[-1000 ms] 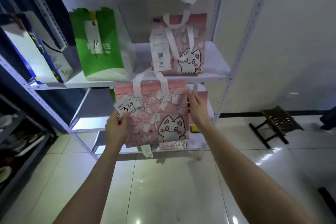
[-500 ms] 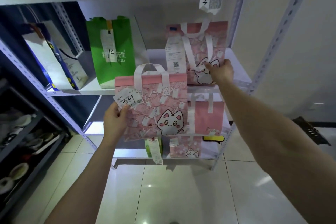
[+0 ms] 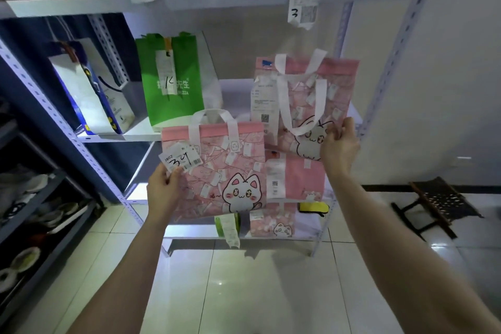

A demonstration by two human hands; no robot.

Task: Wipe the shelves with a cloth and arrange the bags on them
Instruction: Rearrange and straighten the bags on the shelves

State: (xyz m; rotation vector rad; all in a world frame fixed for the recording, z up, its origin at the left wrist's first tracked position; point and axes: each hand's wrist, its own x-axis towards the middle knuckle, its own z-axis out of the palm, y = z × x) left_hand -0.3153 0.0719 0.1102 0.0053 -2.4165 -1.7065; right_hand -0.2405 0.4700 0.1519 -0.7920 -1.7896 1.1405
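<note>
two bare forearms, no sleeves, no watch or bracelet showing. left hand (image 3: pixel 165 187) at 9 o'clock, right hand (image 3: pixel 339 146) at 2 o'clock, both ungloved, without rings; short plain nails.

pink cat bag (image 3: pixel 217 168) upright, held off shelf | second pink cat bag (image 3: pixel 306 100) upright, middle shelf (image 3: pixel 235 95)

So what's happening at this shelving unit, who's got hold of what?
A person stands at a white metal shelf rack. The left hand holds a pink cat-print tote bag with a paper tag marked 34 in front of the rack. The right hand grips the lower corner of a second pink cat-print tote bag on the middle shelf. A green paper bag stands upright on that shelf. No cloth is visible.
</note>
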